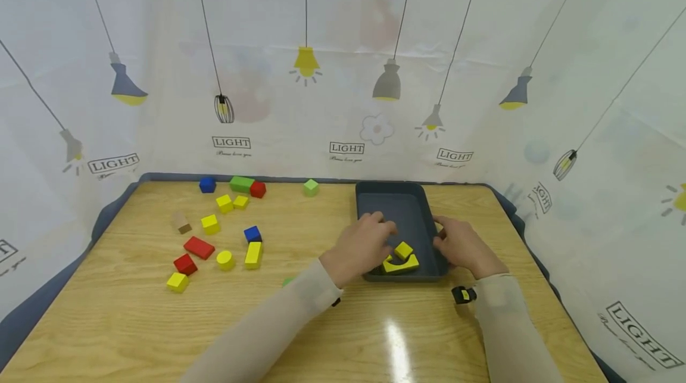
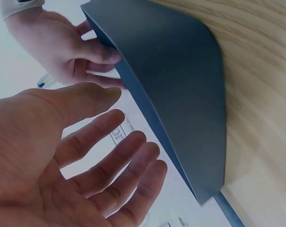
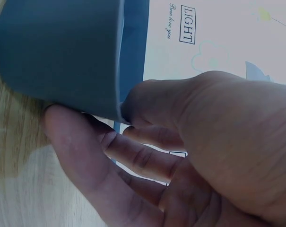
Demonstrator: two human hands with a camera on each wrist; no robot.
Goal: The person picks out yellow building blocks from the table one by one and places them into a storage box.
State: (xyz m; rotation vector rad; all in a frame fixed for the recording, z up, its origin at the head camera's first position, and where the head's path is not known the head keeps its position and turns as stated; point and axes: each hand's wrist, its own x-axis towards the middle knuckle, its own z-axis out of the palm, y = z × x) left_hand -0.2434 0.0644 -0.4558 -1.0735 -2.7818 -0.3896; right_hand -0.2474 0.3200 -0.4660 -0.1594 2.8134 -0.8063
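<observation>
A dark grey tray [image 1: 409, 210] lies toward the right of the table. My left hand [image 1: 360, 247] hovers over the tray's near left part; in the left wrist view its fingers [image 2: 112, 158] are spread and loosely bent, holding nothing. At the tray's near right side, my right hand [image 1: 465, 245] grips the wall, thumb [image 3: 152, 101] over the rim and other fingers outside. Inside the tray's near end are a yellow arch-shaped block [image 1: 402, 265] and a small yellow block [image 1: 404, 250]. The left hand partly hides the arch block.
Loose blocks lie on the left: a red block [image 1: 199, 248], a yellow cylinder [image 1: 225, 260], a blue cube [image 1: 253, 234], a wooden block [image 1: 181, 223] and several others. One light green cube [image 1: 311, 187] stands near the back edge. My left sleeve partly covers a green piece [image 1: 287, 282].
</observation>
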